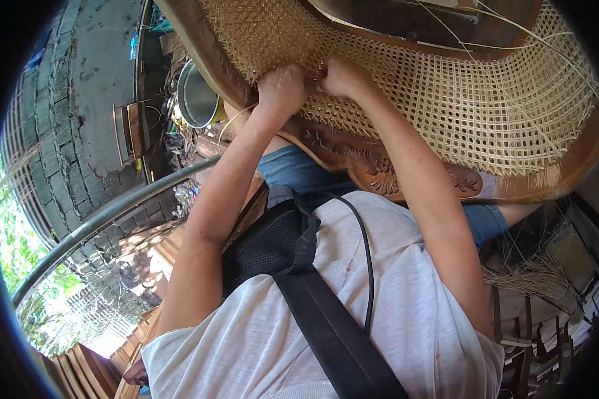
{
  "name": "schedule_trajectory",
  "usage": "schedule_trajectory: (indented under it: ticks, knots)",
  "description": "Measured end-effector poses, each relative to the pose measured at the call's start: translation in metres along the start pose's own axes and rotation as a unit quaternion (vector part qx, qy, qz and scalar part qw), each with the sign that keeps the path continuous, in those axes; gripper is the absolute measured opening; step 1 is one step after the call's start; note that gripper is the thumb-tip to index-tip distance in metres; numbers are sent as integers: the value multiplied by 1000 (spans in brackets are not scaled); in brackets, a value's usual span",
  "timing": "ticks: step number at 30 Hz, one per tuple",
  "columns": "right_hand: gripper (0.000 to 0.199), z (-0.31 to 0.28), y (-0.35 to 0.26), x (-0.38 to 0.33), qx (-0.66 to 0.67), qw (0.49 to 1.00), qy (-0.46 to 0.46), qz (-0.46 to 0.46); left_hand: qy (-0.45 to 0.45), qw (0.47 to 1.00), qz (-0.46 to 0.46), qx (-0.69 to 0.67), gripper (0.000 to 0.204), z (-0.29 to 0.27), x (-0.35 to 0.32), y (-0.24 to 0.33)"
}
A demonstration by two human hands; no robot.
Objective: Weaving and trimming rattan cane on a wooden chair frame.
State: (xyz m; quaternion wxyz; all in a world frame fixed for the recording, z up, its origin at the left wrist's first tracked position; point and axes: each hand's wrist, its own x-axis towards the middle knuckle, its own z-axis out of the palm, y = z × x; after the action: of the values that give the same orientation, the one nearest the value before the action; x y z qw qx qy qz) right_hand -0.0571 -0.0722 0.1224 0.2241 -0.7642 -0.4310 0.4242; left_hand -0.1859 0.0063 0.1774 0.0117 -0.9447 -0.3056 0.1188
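Observation:
A woven cane panel [446,100] in a carved wooden frame [373,163] lies across my lap. My left hand [283,90] is closed low over the weave, near the frame's left side. Close beside it, my right hand [345,76] is also closed, its fingertips pinched together at the cane. Whatever either hand grips is hidden by the fingers. A thin loose cane strand [234,118] curves out by my left wrist. More long strands [512,26] trail over the panel's far right part, and a wide opening in the frame shows at the top.
A round metal pot [196,96] stands left of the frame, among litter. A curved metal pipe [113,206] runs along my left. Wooden pieces [80,372] are stacked at the lower left. A bundle of loose cane [536,282] lies at the right. A block wall [66,113] rises at far left.

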Motion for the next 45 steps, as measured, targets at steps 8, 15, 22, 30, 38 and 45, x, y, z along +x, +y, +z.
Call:
schedule_trajectory:
  ticks: [8, 15, 22, 30, 38, 45]
  knots:
    - [24, -34, -4, -26, -109, 994, 4, 23, -48, 997, -29, -45, 21, -7, -16, 0]
    - [50, -41, 51, -30, -107, 992, 37, 51, 75, 988, 14, -135, 20, -75, -75, -22]
    - [30, -11, 37, -25, 293, 942, -19, -160, 51, 924, -183, -332, 32, -78, -113, -70]
    - [31, 14, 19, 1, -18, 947, 79, -311, -44, 917, -204, -339, 26, -118, -93, -84]
    - [22, -54, 106, 0, -182, 980, 5, -77, -50, 936, -204, -281, 27, -89, -83, -63]
    - [24, -90, 138, 40, -250, 967, 23, -28, 54, 966, -178, -180, 25, -68, -80, -47]
